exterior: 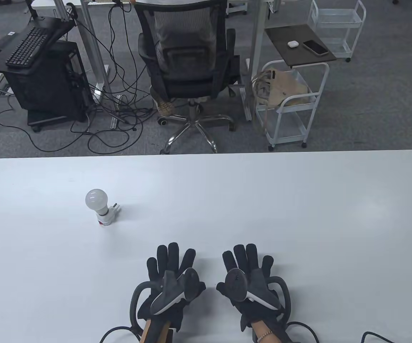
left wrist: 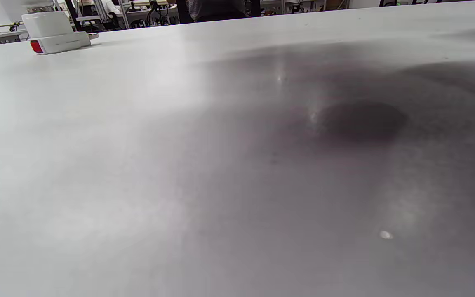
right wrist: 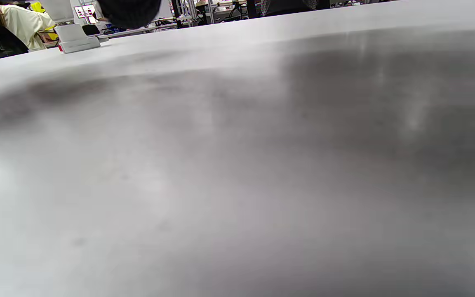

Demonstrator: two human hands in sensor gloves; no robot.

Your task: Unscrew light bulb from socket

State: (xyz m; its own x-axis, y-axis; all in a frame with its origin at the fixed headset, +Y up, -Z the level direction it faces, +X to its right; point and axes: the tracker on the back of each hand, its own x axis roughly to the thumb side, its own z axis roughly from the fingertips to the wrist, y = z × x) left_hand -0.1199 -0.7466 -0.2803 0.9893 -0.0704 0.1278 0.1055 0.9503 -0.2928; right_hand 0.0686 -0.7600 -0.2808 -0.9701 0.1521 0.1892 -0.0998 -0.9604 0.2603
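Note:
A white light bulb (exterior: pixel 96 200) stands screwed into a white plug-in socket (exterior: pixel 106 215) with a red switch, on the left middle of the white table (exterior: pixel 263 200). The socket also shows far off at the top left of the left wrist view (left wrist: pixel 54 35) and of the right wrist view (right wrist: pixel 74 39). My left hand (exterior: pixel 168 266) and right hand (exterior: pixel 250 262) lie flat on the table near the front edge, fingers spread, holding nothing. The bulb is well to the left of and beyond my left hand. A dark fingertip (right wrist: pixel 130 12) pokes in at the top of the right wrist view.
Beyond the table's far edge stand an office chair (exterior: pixel 188 68), a white cart (exterior: pixel 291 100) with a phone on its shelf, a computer tower with a keyboard (exterior: pixel 30 46), and loose floor cables. Cables trail from both wrists at the front edge.

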